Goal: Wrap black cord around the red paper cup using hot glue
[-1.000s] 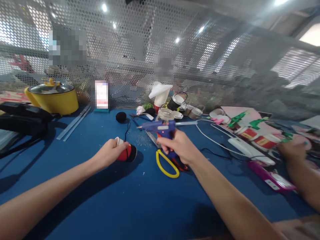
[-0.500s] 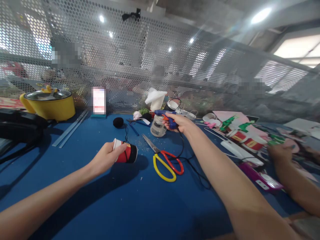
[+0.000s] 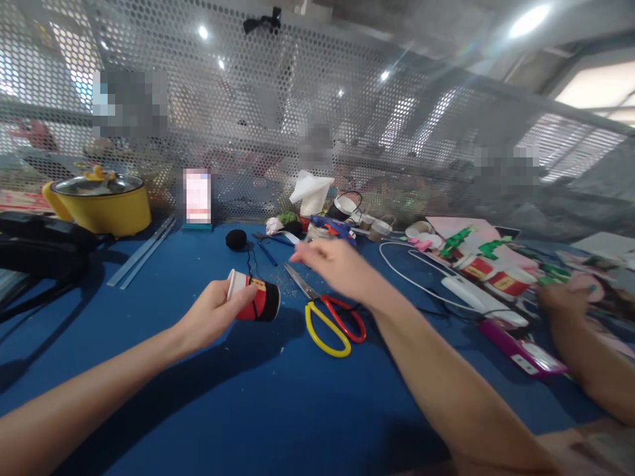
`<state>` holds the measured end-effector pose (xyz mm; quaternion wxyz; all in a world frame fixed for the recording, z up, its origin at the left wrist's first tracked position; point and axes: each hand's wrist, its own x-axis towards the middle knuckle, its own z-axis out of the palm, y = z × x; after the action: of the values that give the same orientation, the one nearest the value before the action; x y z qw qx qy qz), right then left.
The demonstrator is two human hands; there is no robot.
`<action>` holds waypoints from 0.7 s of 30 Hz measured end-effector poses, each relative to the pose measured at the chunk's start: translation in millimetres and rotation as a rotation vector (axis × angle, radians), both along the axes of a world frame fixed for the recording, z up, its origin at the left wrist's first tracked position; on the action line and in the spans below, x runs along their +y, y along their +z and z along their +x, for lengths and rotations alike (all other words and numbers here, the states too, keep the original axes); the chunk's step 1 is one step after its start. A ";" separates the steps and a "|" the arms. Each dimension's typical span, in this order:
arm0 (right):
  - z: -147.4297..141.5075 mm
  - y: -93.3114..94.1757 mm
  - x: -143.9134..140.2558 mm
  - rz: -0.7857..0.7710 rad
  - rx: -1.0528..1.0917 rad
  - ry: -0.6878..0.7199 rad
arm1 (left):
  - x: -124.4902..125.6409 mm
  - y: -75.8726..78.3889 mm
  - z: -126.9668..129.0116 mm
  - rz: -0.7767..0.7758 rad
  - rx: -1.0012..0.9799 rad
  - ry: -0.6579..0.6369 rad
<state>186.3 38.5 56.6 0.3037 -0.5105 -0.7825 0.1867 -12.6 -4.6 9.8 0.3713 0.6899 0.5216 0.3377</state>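
My left hand (image 3: 213, 314) is wrapped round a small paper cup (image 3: 268, 301) lying tilted on its side, its white rim toward the palm. Red paper and a black band of yarn cover the cup, with a small yellow patch near my thumb. A black yarn strand runs from it to a black yarn ball (image 3: 236, 239). My right hand (image 3: 337, 264) hovers over the scissors (image 3: 330, 320) with loosely bent fingers and nothing seen in them. Just behind it, a blue and orange glue gun (image 3: 335, 228) rests at a clear plastic jar, which my hand partly hides.
A yellow pot (image 3: 106, 208) and two clear rulers (image 3: 143, 254) are at the left. A phone (image 3: 197, 196) stands by the mesh panel. To the right lie a white power strip (image 3: 483, 301), a purple device (image 3: 520, 350) and decorated cups (image 3: 510, 281), near another person's hand (image 3: 565, 304).
My right hand has let go of the glue gun, leaving it at the jar, and has come nearer and left. The cup in my left hand has shifted slightly right.
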 end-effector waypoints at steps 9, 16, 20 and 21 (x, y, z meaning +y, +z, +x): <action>-47.3 -39.8 -7.8 -0.409 0.484 0.361 | -15.0 12.2 5.9 0.183 0.214 -0.265; -37.5 -28.0 -5.4 -0.413 0.801 0.291 | -3.0 4.3 6.2 -0.272 -0.195 -0.039; -32.4 -29.3 1.5 -0.473 0.892 0.302 | 3.0 3.5 6.1 -0.494 -0.436 0.053; -32.1 -30.9 3.3 -0.474 0.898 0.297 | 3.8 3.1 6.2 -0.526 -0.459 0.058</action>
<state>154.2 41.8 25.6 0.4553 -0.3187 -0.5757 0.5997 -6.4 -0.8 12.9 0.6343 0.4615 0.5131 0.3484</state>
